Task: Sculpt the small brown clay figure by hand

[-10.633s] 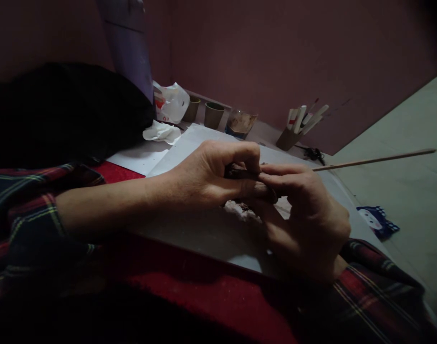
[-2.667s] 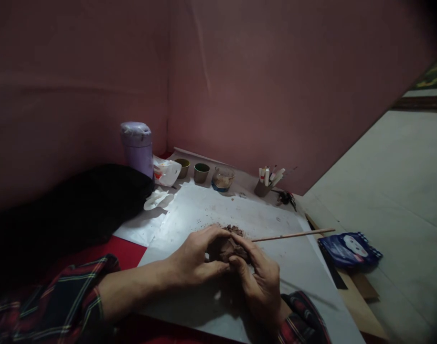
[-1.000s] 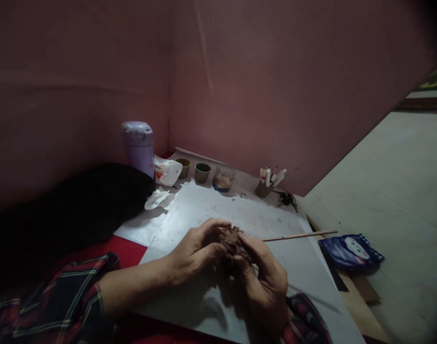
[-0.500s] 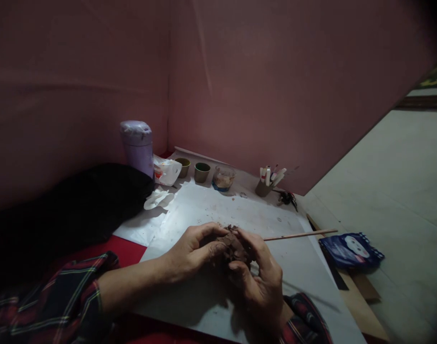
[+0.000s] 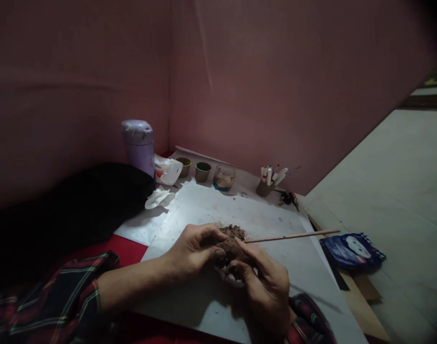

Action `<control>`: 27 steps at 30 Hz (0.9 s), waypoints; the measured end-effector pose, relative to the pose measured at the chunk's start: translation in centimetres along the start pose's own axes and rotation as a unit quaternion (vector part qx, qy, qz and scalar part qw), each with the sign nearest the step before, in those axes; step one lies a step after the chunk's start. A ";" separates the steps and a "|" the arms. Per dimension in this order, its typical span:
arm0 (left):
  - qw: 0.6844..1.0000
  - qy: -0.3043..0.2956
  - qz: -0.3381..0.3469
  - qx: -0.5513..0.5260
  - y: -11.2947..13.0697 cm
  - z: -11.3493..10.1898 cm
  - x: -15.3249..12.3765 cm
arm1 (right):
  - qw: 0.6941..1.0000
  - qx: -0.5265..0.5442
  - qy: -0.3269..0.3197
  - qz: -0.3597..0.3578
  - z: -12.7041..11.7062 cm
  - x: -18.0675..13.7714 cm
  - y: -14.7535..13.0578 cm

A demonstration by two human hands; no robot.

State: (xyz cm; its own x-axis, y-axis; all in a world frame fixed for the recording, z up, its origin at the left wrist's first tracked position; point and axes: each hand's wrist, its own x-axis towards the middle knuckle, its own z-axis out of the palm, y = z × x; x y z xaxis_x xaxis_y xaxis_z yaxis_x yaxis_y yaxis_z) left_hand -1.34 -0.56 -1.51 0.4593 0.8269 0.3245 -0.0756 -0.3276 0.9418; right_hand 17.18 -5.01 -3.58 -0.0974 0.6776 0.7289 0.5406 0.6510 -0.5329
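A lump of brown clay (image 5: 229, 248) is held between my two hands above the white paper (image 5: 189, 205). My left hand (image 5: 195, 251) grips its left side, thumb in front and fingers curled behind. On the right side, my right hand (image 5: 263, 274) closes on the lump with its thumb and forefinger. Just behind lies a heap of brown clay crumbs (image 5: 233, 231). A thin wooden stick (image 5: 293, 236) runs from beside the heap out past the paper's right edge. The underside of the held lump is in shadow.
At the back stand a purple flask (image 5: 138, 148), two small cups (image 5: 203, 172), a glass bowl (image 5: 224, 178) and a cup of pens (image 5: 264, 188). A black cloth (image 5: 78, 205) lies left; a blue pouch (image 5: 352, 253) lies right. Pink walls (image 5: 239, 95) rise behind.
My right hand has shifted slightly right and down, its forefinger now straighter along the clay. More of the crumb heap and the stick's near end show behind the lump.
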 end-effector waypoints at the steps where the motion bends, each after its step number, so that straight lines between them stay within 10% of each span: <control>1: 1.000 0.001 0.002 -0.003 -0.1 0.0 0.0 | 1.000 0.002 0.000 0.001 0.0 0.0 0.0; 17: 0.974 -0.007 -0.101 -0.205 -0.4 0.3 0.4 | 1.000 -0.022 0.011 -0.008 0.2 -0.2 0.0; 27: 0.987 -0.015 -0.096 -0.125 -0.6 0.2 0.2 | 0.999 0.027 -0.041 -0.015 0.4 0.2 0.3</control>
State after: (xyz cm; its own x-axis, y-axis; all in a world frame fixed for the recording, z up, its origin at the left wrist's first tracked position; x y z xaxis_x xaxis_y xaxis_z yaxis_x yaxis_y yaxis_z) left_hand -1.05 -0.26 -2.06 0.5122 0.8475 0.1396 -0.1998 -0.0405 0.9790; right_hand 17.01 -4.59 -3.78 -0.1812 0.6821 0.7085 0.4914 0.6868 -0.5355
